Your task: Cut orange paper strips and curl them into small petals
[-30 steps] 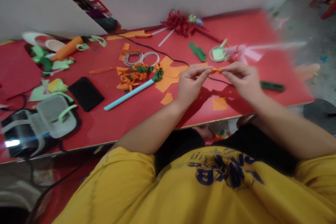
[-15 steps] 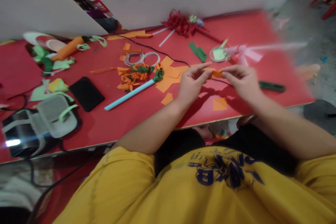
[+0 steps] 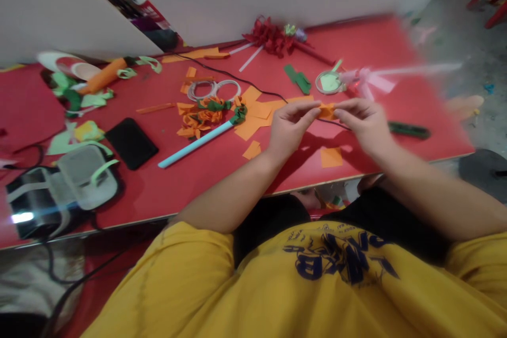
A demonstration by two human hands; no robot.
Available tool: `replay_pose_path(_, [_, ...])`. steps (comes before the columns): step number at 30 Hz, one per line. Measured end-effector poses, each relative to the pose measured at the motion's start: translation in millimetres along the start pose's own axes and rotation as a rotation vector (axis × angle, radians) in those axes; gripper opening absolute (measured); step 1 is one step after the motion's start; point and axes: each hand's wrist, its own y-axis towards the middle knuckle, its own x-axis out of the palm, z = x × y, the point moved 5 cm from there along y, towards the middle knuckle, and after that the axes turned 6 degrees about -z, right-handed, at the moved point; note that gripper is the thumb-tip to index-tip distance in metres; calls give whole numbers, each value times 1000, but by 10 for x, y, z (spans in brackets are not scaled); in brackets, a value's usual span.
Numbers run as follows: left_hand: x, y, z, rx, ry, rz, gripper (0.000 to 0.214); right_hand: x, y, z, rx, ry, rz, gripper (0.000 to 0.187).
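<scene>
A small piece of orange paper (image 3: pixel 327 111) is stretched between my two hands above the red table. My left hand (image 3: pixel 291 124) pinches its left end between thumb and fingers. At its right end, my right hand (image 3: pixel 366 122) grips it the same way. Below them lies a flat orange paper square (image 3: pixel 331 157) near the front edge. Loose orange paper sheets (image 3: pixel 259 111) are spread to the left of my left hand. Beside those rests an orange paper flower bunch (image 3: pixel 202 116) with a light blue stick (image 3: pixel 196 143).
A black phone (image 3: pixel 132 142) and an open pouch-like case (image 3: pixel 85 179) lie at the left on the red table (image 3: pixel 178 190). Tape rolls (image 3: pixel 228 90), red paper flowers (image 3: pixel 269 37), pink ribbon (image 3: pixel 376 82) and a dark green tool (image 3: pixel 409 130) lie around. A black cable (image 3: pixel 241 82) crosses behind.
The orange paper has turned slightly, so more of its face shows between my fingers. Both hands stay nearly in the same place.
</scene>
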Motion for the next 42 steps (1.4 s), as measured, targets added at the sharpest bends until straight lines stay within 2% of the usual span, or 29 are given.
replay_pose_path(4, [-24,12,43,74,72,19,35,-9,11,9,17,-8,23,41])
replay_pose_path(8, [-22,16,68,111,74,-7,31,-23,8,25,6,6,34,38])
replay_pose_path(12, [7,4,44,47,3,-12,34,-21,-1,69,7,52,48,34])
replay_pose_path(17, [29,-5,40,31,-83,57,42,-28,9,124,36,93,55,29])
replay_pose_path(22, [15,-1,31,35,-96,86,44,-33,20,206,74,144,48,38])
replay_pose_path(27, [-12,-16,-78,-85,-105,87,53,19,16,324,167,327,67,44])
replay_pose_path(31, [-26,-26,-180,-128,-141,88,56,48,12,353,229,397,74,48])
replay_pose_path(36, [-23,-25,-243,-104,-169,71,56,52,16,302,240,385,40,47])
replay_pose_path(42, [12,-19,-207,-48,-130,22,53,68,-3,310,275,396,21,47])
